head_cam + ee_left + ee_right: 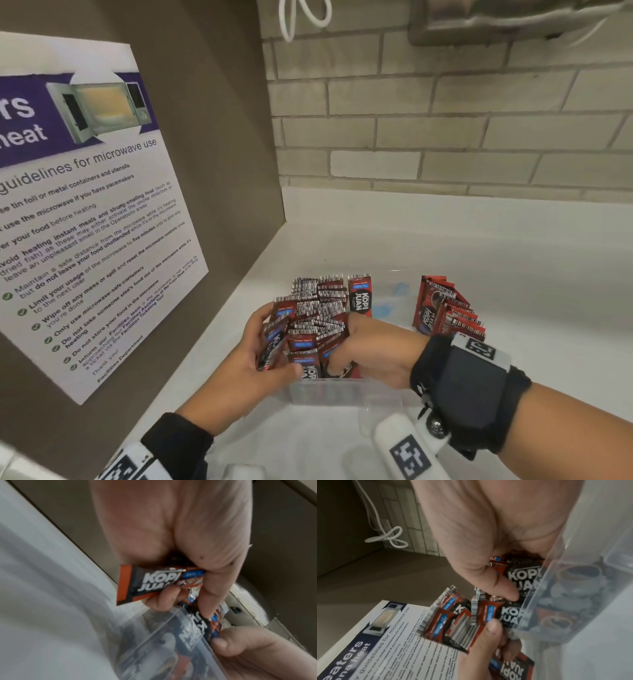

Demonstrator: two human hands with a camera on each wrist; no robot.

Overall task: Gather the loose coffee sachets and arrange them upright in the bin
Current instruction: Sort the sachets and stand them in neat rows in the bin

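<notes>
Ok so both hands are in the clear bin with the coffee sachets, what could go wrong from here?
1. The left hand pinches several sachets loosely; one may slip out onto the counter.
2. The packed sachets already lean unevenly; pushing more in could topple them.
3. The right hand pressing inside the clear bin could slide it.

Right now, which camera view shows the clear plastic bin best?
The head view: the clear bin appears whole, with sachets standing inside. The right wrist view shows only one blurred wall; the left wrist view shows just a rim corner.
</notes>
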